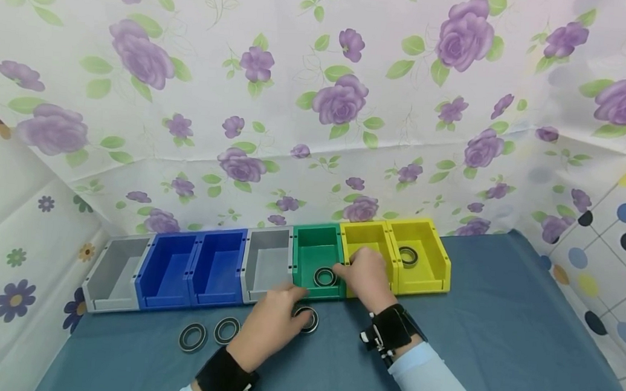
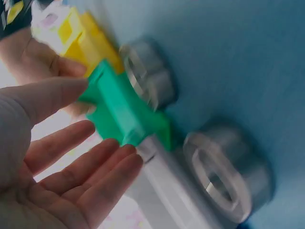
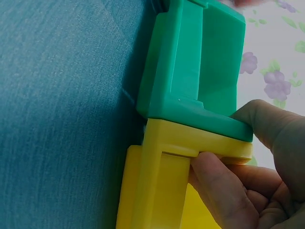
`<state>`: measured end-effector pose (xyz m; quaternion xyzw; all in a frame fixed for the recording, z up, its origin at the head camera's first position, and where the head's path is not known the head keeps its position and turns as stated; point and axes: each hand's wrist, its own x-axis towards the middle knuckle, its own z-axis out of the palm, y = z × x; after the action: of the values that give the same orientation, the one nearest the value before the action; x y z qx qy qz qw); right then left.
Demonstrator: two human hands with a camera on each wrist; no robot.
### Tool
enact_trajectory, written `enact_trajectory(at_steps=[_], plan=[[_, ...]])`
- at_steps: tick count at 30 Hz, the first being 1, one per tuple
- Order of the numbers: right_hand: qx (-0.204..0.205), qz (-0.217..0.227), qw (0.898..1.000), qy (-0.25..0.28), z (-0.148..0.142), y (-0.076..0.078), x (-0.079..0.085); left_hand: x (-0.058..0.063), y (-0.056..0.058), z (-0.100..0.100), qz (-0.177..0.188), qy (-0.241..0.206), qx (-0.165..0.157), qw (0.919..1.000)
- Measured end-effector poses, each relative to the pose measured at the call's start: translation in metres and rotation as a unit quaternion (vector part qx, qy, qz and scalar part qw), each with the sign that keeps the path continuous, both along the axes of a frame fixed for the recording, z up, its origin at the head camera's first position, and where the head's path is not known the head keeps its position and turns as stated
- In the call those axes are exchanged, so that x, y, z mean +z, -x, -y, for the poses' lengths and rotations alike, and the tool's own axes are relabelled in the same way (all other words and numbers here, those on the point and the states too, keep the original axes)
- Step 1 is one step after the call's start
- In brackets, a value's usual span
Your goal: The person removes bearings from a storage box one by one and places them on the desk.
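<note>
My left hand (image 1: 290, 308) hovers flat over the blue cloth, fingers straight, beside a metal bearing ring (image 1: 307, 319) and holding nothing. In the left wrist view the left hand (image 2: 102, 125) is spread, with two rings (image 2: 147, 78) (image 2: 228, 176) lying on the cloth before the bins. My right hand (image 1: 361, 273) grips the front corner of a yellow bin (image 1: 369, 239) where it meets the green bin (image 1: 317, 247). In the right wrist view the thumb (image 3: 267, 125) lies on the green bin (image 3: 200, 62) and a finger (image 3: 215, 183) curls over the yellow bin (image 3: 157, 191). One ring (image 1: 325, 276) lies in the green bin.
A row of bins lines the flowered back wall: grey (image 1: 114, 272), two blue (image 1: 193, 266), grey (image 1: 267, 262), green, two yellow. The far yellow bin (image 1: 424, 249) holds a ring (image 1: 408, 256). Two more rings (image 1: 192, 337) (image 1: 226, 330) lie on the cloth at the left.
</note>
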<state>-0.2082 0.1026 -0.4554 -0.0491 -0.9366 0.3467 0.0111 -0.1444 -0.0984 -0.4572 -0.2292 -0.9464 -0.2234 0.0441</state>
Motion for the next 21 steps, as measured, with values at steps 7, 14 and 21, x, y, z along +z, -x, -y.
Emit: enact_trajectory(at_steps=[7, 14, 21], plan=[[-0.001, 0.004, 1.000, 0.009, 0.000, 0.000, 0.001, 0.022, 0.018, 0.019, -0.079, -0.064, 0.080, 0.9916], [0.000, 0.009, 1.000, 0.014, 0.000, 0.000, 0.002, 0.026, 0.035, 0.045, -0.124, -0.073, 0.164, 0.9759], [0.004, 0.001, 1.000, 0.015, -0.001, -0.001, 0.001, 0.020, 0.044, 0.062, -0.077, -0.040, 0.264, 0.9606]])
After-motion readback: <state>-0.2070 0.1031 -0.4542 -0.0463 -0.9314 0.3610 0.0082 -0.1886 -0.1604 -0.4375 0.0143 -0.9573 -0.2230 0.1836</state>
